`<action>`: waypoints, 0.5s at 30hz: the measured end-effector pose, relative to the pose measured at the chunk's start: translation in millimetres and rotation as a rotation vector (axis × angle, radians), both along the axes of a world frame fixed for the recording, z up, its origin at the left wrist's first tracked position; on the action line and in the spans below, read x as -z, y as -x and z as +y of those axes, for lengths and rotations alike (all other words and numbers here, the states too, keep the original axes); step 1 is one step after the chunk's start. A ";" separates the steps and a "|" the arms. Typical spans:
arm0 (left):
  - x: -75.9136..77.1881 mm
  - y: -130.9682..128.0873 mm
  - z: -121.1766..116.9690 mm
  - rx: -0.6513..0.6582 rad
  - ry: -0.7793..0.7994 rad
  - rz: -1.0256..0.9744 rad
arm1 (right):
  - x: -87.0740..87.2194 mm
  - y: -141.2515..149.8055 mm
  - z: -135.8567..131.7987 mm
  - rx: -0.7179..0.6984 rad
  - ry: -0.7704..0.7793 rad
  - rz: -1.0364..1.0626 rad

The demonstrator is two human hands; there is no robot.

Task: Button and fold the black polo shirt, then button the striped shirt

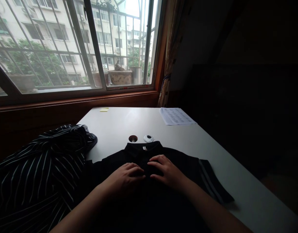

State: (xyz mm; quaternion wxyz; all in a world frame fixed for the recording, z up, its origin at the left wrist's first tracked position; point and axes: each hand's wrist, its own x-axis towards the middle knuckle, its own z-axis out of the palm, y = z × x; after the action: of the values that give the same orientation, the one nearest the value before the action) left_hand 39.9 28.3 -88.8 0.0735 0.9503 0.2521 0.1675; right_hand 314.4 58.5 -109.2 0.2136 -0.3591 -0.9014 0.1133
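Observation:
A black collared short-sleeved shirt lies spread on the white table, its collar towards the window and a small pale label inside the neck. Two grey stripes run along its right sleeve. Over the upper chest, just left of the middle, my left hand rests with loosely bent fingers and holds nothing that I can see. Opposite it, my right hand lies below the collar with its fingers apart, touching the fabric. The shirt's lower part is lost in shadow between my forearms.
A heap of black-and-white striped cloth lies at the left. Behind the collar, the white table has a round hole and a white round cover. Printed sheets and a yellow note lie near the window.

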 end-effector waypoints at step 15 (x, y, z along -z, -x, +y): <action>1.6 4.2 3.5 0.003 -0.019 -0.004 | -11.7 13.5 -16.1 -0.102 0.045 -0.041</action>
State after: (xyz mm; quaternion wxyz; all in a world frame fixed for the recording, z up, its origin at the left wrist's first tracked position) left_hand 35.8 31.8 -90.5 0.0653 0.9509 0.2491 0.1715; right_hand 300.9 42.4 -97.5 0.1808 -0.3194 -0.9201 0.1369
